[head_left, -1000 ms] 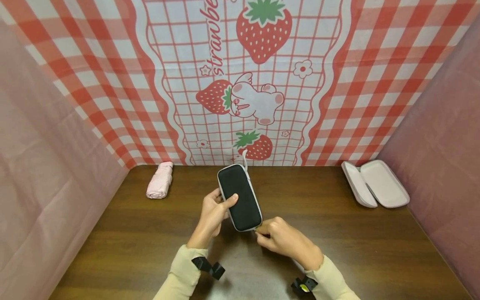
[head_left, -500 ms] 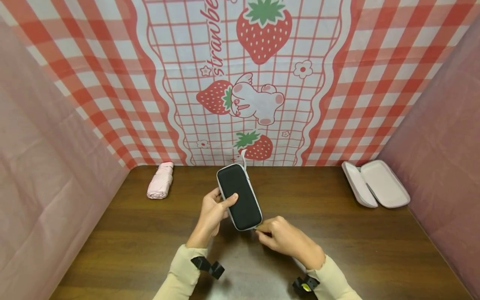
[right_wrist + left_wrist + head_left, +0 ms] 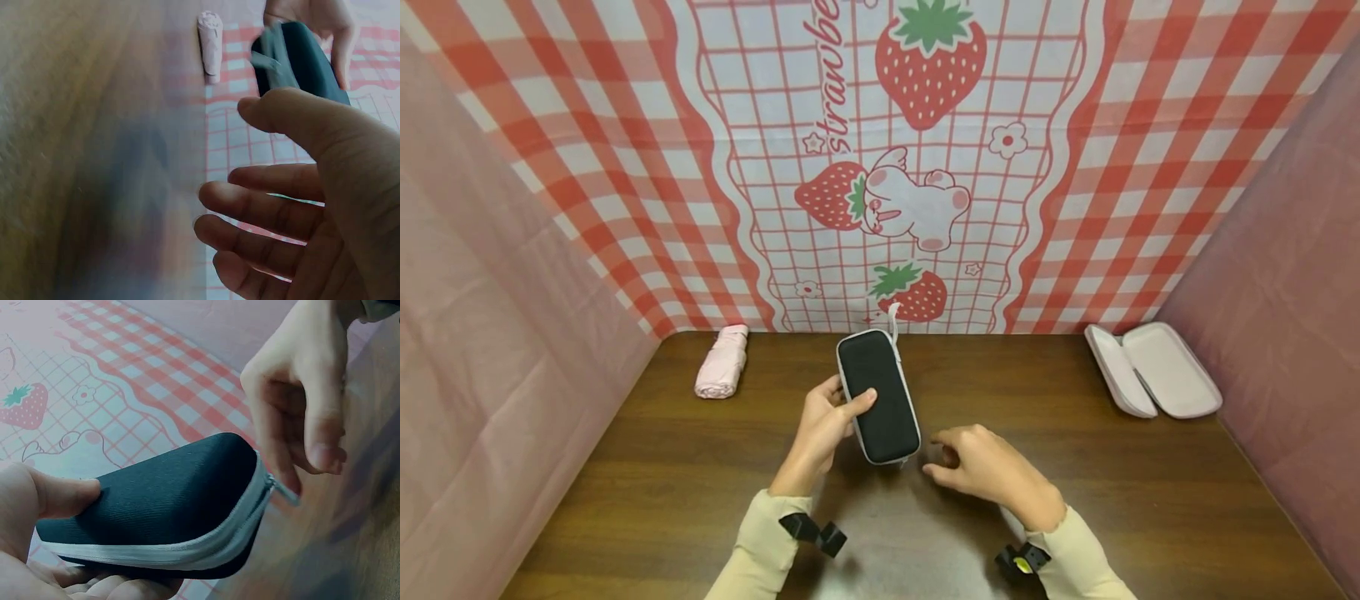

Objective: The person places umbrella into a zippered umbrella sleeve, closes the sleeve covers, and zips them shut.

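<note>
Across the back: a red-and-white checked cloth [image 3: 925,192] printed with strawberries, flowers and a white cartoon animal; red lettering runs sideways, cut off at the top edge.
Underneath: a dark brown wooden table [image 3: 625,500], with pale glare at the front middle.
Both sides: plain pink drapes [image 3: 505,350], one left, one right.
Pale case [image 3: 1172,367]: lies open at the table's far right corner, its two halves spread.
Cream sleeves [image 3: 760,542]: on both forearms, entering from the front.
Black case [image 3: 891,417]: held up over the table's middle, tilted, pale trim around its edge.
Right hand [image 3: 985,462]: fingers loosely bent, thumb apart from them, nothing in its grasp; just beside the black case's near end, a gap showing in the head view.
Left hand [image 3: 823,425]: closed around the black case, thumb across the top face, fingers beneath.
Pink roll [image 3: 722,362]: lies at the back left of the table.
Black wrist mounts [image 3: 816,533]: one on each wrist.
Pale strap [image 3: 893,323]: sticks up from the case's far end.
Zip pull [image 3: 285,491]: hangs out from the near end.
</note>
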Motion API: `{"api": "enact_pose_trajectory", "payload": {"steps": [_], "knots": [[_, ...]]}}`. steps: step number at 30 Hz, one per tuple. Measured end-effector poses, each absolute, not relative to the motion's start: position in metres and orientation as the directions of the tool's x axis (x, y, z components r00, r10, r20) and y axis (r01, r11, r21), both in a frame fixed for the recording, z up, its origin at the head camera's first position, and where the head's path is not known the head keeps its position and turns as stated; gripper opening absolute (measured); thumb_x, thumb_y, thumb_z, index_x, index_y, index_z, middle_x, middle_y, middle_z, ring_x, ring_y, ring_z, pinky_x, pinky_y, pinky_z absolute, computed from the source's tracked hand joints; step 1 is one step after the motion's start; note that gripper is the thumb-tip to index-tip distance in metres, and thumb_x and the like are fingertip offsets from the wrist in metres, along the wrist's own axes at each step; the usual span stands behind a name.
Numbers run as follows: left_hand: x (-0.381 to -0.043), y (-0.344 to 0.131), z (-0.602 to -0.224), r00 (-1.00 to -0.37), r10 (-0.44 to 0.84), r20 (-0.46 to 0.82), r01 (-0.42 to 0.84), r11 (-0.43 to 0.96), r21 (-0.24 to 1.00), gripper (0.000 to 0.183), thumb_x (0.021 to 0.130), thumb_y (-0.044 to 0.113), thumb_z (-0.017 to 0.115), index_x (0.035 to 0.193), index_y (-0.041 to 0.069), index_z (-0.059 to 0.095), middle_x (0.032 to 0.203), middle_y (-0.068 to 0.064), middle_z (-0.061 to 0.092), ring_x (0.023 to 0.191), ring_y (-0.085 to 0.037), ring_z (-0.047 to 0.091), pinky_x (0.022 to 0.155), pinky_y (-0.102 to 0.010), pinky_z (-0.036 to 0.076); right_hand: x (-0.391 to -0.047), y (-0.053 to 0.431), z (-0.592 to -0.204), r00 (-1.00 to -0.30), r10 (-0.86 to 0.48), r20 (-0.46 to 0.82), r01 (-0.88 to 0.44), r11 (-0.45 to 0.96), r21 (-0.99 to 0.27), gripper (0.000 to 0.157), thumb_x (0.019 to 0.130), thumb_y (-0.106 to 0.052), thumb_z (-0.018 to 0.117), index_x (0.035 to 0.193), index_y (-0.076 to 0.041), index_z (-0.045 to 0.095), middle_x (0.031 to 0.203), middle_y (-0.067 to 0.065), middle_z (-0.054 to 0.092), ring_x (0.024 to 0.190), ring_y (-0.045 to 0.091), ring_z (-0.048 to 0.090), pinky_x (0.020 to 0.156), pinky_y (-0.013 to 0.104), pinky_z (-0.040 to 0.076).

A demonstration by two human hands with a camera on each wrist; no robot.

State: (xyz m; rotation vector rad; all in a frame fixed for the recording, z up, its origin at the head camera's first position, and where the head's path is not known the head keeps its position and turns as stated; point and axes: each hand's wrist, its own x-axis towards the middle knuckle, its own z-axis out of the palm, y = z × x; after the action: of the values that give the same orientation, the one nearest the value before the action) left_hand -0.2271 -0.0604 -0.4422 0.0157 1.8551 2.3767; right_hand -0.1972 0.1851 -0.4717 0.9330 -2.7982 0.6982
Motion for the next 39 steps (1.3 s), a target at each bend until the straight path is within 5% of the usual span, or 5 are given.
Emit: {"api": "enact_pose_trajectory", "payload": {"steps": [7,17,27,39], "knots": [[-0.227,-0.058,-0.444,-0.986,0.147,-0.081,-0.110,-0.198,0.974,0.048,0.092,0.003,0.072,0.136,-0.006,0.057,0.119,-0.023,0.069,0.090,-0.021,0.074,0.078,-0.039,0.063,-0.201,0.192,-0.468,-0.802,-0.478,0.359,-0.595,0.698,-0.400,0.042,0.087,-0.023,0.081,0.119,0.003,0.070,0.093,0.008,0.072,0.081,0.018,0.069,0.071,0.031,0.058],[-0.224,-0.054,-0.444,-0.982,0.175,-0.076,-0.105,-0.162,0.981,0.044,0.091,0.002,0.073,0.131,-0.007,0.058,0.113,-0.019,0.070,0.085,-0.018,0.073,0.074,-0.035,0.061,-0.198,0.186,-0.466,-0.802,-0.447,0.396,-0.597,0.599,-0.534,0.060,0.096,-0.029,0.074,0.141,0.006,0.055,0.127,0.021,0.068,0.102,0.031,0.072,0.084,0.047,0.061],[-0.221,-0.049,-0.447,-0.973,0.222,-0.056,-0.097,-0.178,0.979,0.046,0.091,0.004,0.074,0.131,-0.008,0.055,0.118,-0.020,0.069,0.088,-0.018,0.073,0.075,-0.036,0.062,-0.198,0.173,-0.479,-0.809,-0.463,0.362,-0.553,0.392,-0.735,0.069,0.096,-0.020,0.074,0.153,0.000,0.042,0.116,0.012,0.073,0.093,0.013,0.074,0.079,0.032,0.063],[-0.224,-0.052,-0.454,-0.954,0.294,-0.061,-0.132,-0.226,0.965,0.055,0.091,0.002,0.072,0.140,-0.006,0.049,0.126,-0.021,0.067,0.094,-0.020,0.073,0.081,-0.041,0.062,-0.199,0.173,-0.479,-0.882,-0.394,0.258,-0.374,0.253,-0.892,0.068,0.093,-0.011,0.076,0.150,0.005,0.043,0.121,0.025,0.069,0.106,0.030,0.074,0.079,0.028,0.062]]}}
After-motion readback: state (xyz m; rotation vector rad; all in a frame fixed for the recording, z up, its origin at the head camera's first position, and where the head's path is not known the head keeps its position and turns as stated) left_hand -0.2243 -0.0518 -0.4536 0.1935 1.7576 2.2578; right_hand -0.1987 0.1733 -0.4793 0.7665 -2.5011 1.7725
